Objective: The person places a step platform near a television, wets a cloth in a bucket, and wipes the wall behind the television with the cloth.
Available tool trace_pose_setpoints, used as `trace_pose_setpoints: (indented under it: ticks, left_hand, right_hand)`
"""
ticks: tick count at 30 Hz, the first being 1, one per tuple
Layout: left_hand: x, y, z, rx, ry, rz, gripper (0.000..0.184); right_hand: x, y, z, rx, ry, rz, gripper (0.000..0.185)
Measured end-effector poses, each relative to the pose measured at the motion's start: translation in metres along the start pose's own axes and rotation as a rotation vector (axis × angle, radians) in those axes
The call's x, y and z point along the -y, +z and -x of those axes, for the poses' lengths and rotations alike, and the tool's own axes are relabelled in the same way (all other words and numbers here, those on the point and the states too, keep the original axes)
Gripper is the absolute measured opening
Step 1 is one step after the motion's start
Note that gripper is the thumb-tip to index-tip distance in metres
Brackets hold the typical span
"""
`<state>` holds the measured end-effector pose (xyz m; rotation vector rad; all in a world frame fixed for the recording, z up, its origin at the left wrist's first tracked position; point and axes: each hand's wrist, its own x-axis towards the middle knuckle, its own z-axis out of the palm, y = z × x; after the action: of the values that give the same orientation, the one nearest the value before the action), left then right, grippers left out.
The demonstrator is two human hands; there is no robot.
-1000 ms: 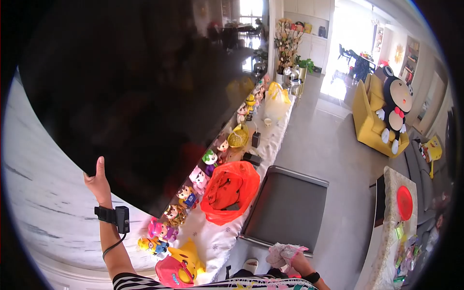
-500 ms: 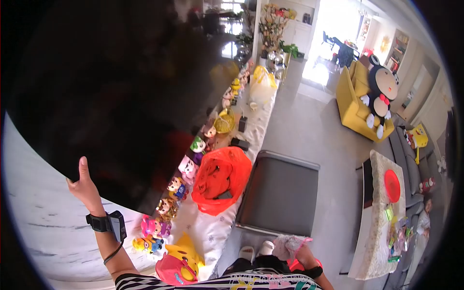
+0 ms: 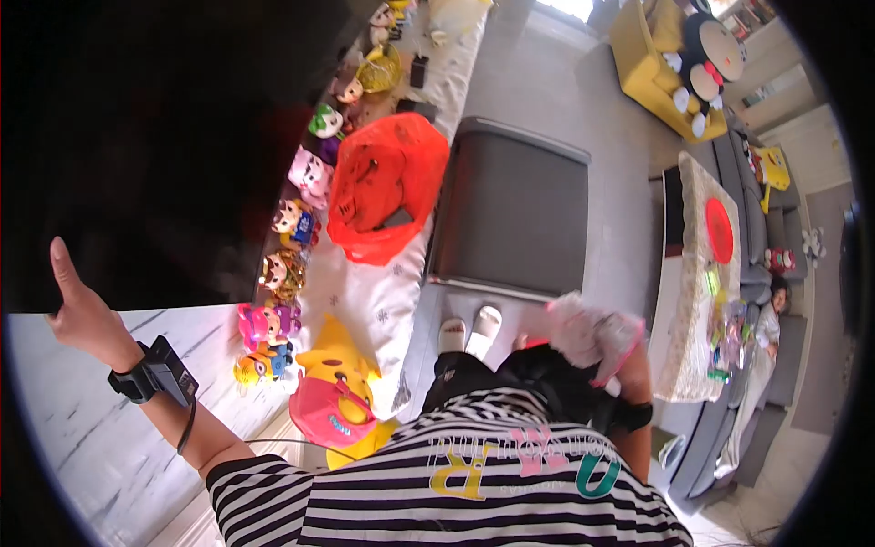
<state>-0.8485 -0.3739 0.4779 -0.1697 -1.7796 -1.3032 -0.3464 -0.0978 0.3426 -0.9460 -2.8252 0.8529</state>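
Observation:
At the far left, my left hand (image 3: 89,317) grips the lower edge of a large black screen (image 3: 173,182). Its thumb points up over the front, while most of its fingers are hidden. My right hand (image 3: 633,372) is low on the right, partly covered by the crumpled white and pink cloth (image 3: 591,335) it holds in front of my body. Toy figures (image 3: 310,176) stand in a row along the screen. Beside them, on a white cloth-covered surface (image 3: 365,305), rests an open red plastic bag (image 3: 387,187) with dark items inside.
A grey tray-like panel (image 3: 515,214) lies past my feet. A yellow plush toy with a red cap (image 3: 333,410) is near my left arm. On the right are a covered table (image 3: 691,365), a grey sofa (image 3: 729,182), a person (image 3: 770,319) and a yellow armchair (image 3: 638,77).
The view has tilted down, showing more of my shirt and legs. My left hand appears farther left along the screen's lower edge. The cloth in my right hand is lifted higher in view.

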Motion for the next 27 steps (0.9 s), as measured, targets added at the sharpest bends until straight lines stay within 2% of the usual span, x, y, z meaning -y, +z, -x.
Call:
trace_pose_setpoints:
  ticks: [1,4,5,6,8,9,10,11,12,16,18,19,20,22,24,27]
  left_hand:
    - [0.007,-0.003,-0.004,0.015,-0.065,-0.040,0.046]
    - [0.012,-0.003,-0.006,0.010,-0.039,-0.052,0.049]
    - [0.013,-0.003,-0.007,0.006,-0.030,-0.054,0.050]
    - [0.013,-0.004,-0.008,0.006,0.008,-0.072,0.053]
    - [0.010,-0.003,-0.004,0.010,0.046,-0.089,0.055]
    - [0.005,-0.002,0.000,0.004,0.021,-0.081,0.057]
    - [0.002,-0.003,0.001,-0.010,-0.006,-0.076,0.059]
    - [0.011,-0.003,-0.006,0.023,-0.057,-0.121,0.059]
    - [0.021,-0.003,-0.014,0.021,-0.056,-0.126,0.059]
    - [0.041,0.000,-0.026,0.033,0.299,0.074,0.056]
    - [0.040,-0.003,-0.026,0.057,0.060,-0.135,0.055]
    - [0.040,-0.004,-0.026,0.069,-0.018,-0.209,0.055]
    - [0.047,-0.002,-0.031,0.064,0.148,-0.088,0.053]
    - [0.038,0.001,-0.028,0.046,0.325,0.040,0.052]
    - [0.013,-0.002,-0.009,0.032,0.083,-0.038,0.048]
    - [0.023,-0.002,-0.012,-0.030,-0.001,-0.059,0.044]
  right_hand:
    - [0.029,-0.015,0.004,-0.211,0.226,-0.416,0.034]
    - [0.005,-0.036,0.046,-0.533,0.110,-0.753,0.058]
    - [0.006,-0.055,0.058,-0.550,0.137,-0.641,0.069]
    - [0.009,-0.070,0.069,-0.746,0.191,-0.694,0.069]
    - [0.026,-0.108,0.082,-0.742,-0.039,-0.648,0.070]
    - [0.007,-0.125,0.100,-0.917,0.122,-0.564,0.071]
    - [0.014,-0.147,0.103,-0.985,0.132,-0.649,0.072]
    - [-0.002,-0.172,0.115,-0.709,0.004,-0.065,0.068]
    - [-0.007,-0.182,0.118,-0.705,0.001,-0.068,0.068]
    - [-0.021,-0.213,0.112,-0.656,0.054,0.141,0.053]
    - [-0.049,-0.227,0.097,-0.633,0.060,0.188,0.049]
    - [-0.075,-0.234,0.082,-0.547,-0.005,-0.036,0.048]
    - [-0.097,-0.235,0.066,-0.534,0.003,-0.009,0.046]
    - [-0.136,-0.226,0.029,-0.537,0.025,0.161,0.041]
    - [-0.170,-0.213,-0.010,-0.522,0.032,0.313,0.036]
    - [-0.213,-0.192,-0.071,-0.492,0.036,0.500,0.030]
